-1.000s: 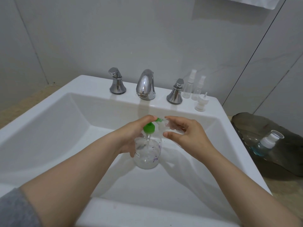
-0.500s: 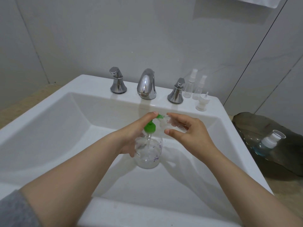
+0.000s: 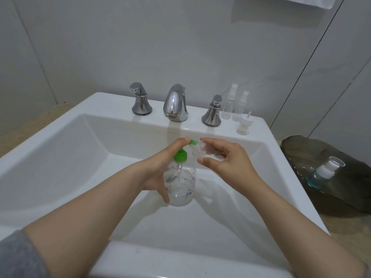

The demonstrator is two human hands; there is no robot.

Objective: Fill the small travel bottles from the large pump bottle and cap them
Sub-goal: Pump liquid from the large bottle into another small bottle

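Observation:
Over the white sink basin, my left hand grips the clear large pump bottle with a green pump top; its forefinger lies on the pump head. My right hand holds a small clear travel bottle tilted with its mouth at the green nozzle. Two more small spray bottles stand capped on the sink's back right ledge. A loose white spray cap stands in front of them.
A chrome faucet with two handles lines the back ledge. To the right, a dark glass dish holds a blue-liquid bottle with a white cap. Tiled wall behind.
Both hands and the bottles have stayed in almost the same place; only the view shifted slightly. The left forefinger remains on the pump head.

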